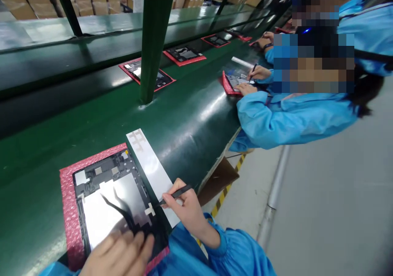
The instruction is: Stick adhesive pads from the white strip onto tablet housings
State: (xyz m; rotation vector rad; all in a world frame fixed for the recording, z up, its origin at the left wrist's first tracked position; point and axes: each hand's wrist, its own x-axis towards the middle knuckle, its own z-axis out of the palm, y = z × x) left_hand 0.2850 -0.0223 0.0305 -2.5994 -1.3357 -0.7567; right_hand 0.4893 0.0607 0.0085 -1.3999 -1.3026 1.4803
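Observation:
In front of me a tablet (106, 206) with its inside exposed lies on a pink bubble-wrap sheet (69, 210). My left hand (121, 253), slightly blurred, is over its lower part, fingers closed on dark curved tweezers (124, 213); the grip is partly hidden. The tips hover over the shiny silver plate, which mirrors them. My right hand (186, 208) pinches a slim black tool (181, 191), seemingly tweezers. Its point is beside a small pale tape piece (150, 209) at the tablet's right edge. A white strip (150, 165) with pale cross-shaped tape pieces runs along that side.
A green post (156, 42) rises from the green bench (184, 108). Several more tablets on pink sheets, such as one tablet (184, 54), lie farther along. At right a co-worker in a blue sleeve (276, 120) works on another. A cardboard box (219, 177) is below the bench edge.

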